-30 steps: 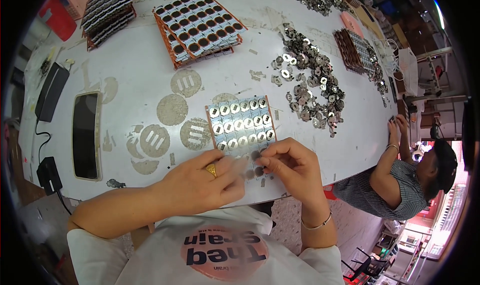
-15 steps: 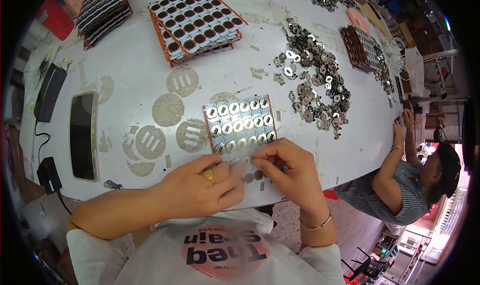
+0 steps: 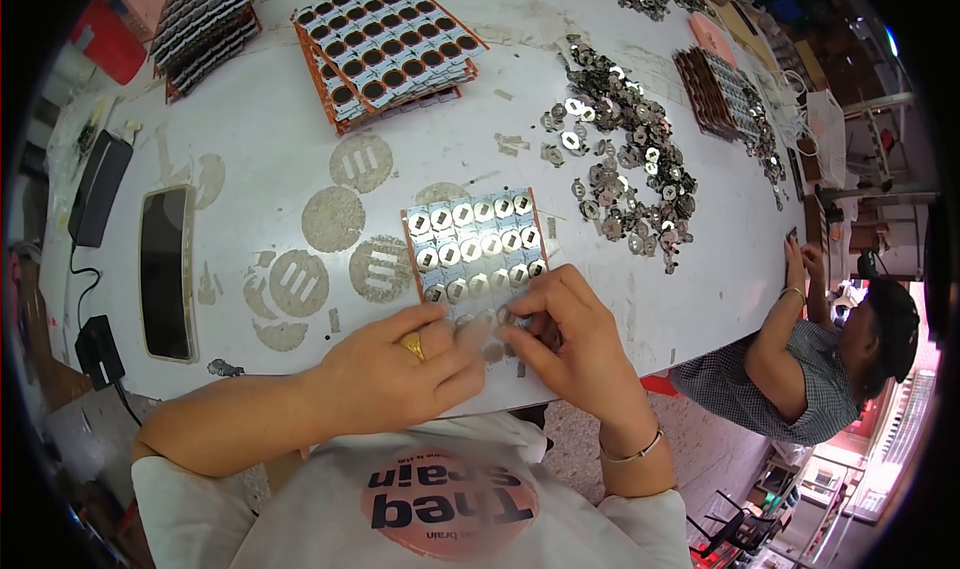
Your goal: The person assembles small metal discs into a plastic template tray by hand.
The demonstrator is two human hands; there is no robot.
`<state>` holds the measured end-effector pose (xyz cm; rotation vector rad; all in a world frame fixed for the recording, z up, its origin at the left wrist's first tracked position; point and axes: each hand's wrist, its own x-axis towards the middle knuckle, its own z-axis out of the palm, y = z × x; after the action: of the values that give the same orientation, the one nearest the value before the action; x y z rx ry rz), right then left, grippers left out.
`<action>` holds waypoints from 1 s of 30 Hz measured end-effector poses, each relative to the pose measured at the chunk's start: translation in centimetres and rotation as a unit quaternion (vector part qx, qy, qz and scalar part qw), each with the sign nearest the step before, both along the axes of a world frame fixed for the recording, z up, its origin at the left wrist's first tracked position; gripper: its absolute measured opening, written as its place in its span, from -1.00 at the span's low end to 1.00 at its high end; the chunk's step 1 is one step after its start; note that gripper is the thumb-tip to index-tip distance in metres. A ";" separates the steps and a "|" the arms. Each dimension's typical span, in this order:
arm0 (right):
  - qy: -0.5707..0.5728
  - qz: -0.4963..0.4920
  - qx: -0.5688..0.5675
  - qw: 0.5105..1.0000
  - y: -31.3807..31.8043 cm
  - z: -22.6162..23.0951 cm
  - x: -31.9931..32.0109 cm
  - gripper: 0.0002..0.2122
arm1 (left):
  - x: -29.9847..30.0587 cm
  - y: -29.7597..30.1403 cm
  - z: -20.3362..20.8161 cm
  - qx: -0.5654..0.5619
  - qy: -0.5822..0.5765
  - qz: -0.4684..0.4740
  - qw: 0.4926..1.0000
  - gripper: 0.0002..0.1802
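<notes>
A circuit board panel (image 3: 440, 237) with orange-brown edges lies on the table in front of me. Shiny round metal battery clips (image 3: 484, 243) sit in rows over its far part. My left hand (image 3: 400, 364), with a gold ring, is curled over the panel's near left part. Its fingertips are blurred, and whatever they hold is hidden. Close beside them, the thumb and index finger of my right hand (image 3: 575, 349) pinch a small metal clip (image 3: 504, 315) over the near rows. Both hands cover part of the panel's near end.
A loose heap of metal clips (image 3: 650, 149) lies to the right. Panels are stacked (image 3: 385, 44) at the back, with more at far left (image 3: 205, 29) and right (image 3: 715, 94). A phone (image 3: 166, 274) and black adapter (image 3: 102, 189) lie left. Another person (image 3: 790, 369) works at right.
My right hand has shifted slightly up and left, its fingers now more curled around the clip. The left hand stays almost in place. The other person's hands have moved slightly.
</notes>
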<state>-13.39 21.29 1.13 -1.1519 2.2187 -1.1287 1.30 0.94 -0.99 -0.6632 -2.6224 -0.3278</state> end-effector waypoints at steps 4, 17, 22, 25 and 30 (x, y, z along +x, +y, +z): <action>0.008 -0.004 0.033 0.999 -0.5 0.5 0.7 -0.80 | -0.4 0.0 -1.4 0.080 0.033 0.010 0.996 -0.87; -0.231 0.003 -0.186 0.955 -0.9 1.3 2.8 -0.63 | -0.3 -1.4 1.7 0.525 -0.288 0.070 0.798 -0.83; -0.285 -0.033 -0.157 0.945 0.7 0.6 0.6 -0.72 | -0.6 -1.3 0.7 0.459 -0.275 0.072 0.842 -0.66; -0.332 -0.072 -0.114 0.933 1.5 1.2 -0.6 -0.82 | -1.1 -0.8 -0.3 0.223 -0.075 0.033 0.971 -0.51; -0.191 -0.040 -0.025 0.980 1.7 1.0 -1.7 -0.92 | -1.0 -0.1 -0.9 0.106 -0.145 0.046 0.983 -0.40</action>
<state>-15.06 22.99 2.09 -0.7868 1.9612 -1.3203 0.29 0.89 -1.88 -0.4502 -2.8238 -0.7132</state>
